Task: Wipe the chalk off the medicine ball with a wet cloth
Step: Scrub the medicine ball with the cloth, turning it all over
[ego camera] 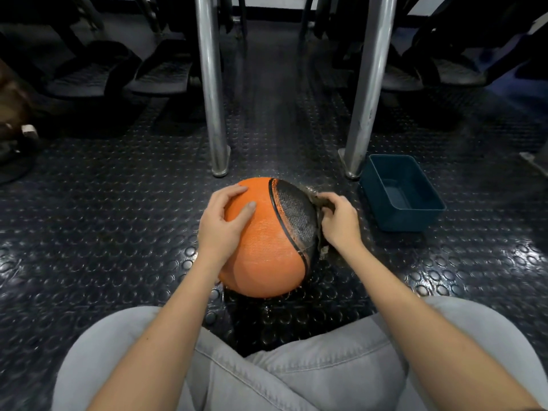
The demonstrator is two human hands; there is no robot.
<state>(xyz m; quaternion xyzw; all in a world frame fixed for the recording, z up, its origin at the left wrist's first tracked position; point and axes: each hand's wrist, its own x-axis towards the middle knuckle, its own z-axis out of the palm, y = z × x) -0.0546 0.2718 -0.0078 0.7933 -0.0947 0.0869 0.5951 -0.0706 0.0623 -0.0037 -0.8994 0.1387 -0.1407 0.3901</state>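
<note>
An orange medicine ball (pixel 267 247) with a black textured panel on its right side rests on the studded rubber floor between my knees. My left hand (pixel 222 221) lies flat on the ball's upper left, fingers spread over the orange surface. My right hand (pixel 338 223) presses a dark grey-brown wet cloth (pixel 319 203) against the right side of the black panel; the cloth is mostly hidden under the fingers and behind the ball, with a scrap showing below the hand. Pale smears show along the panel's seam.
A dark teal plastic tub (pixel 400 191) stands on the floor to the right of the ball. Two metal posts (pixel 215 114) (pixel 366 114) rise just behind the ball. Exercise machine pedals sit further back. My grey-trousered legs (pixel 296 375) fill the bottom.
</note>
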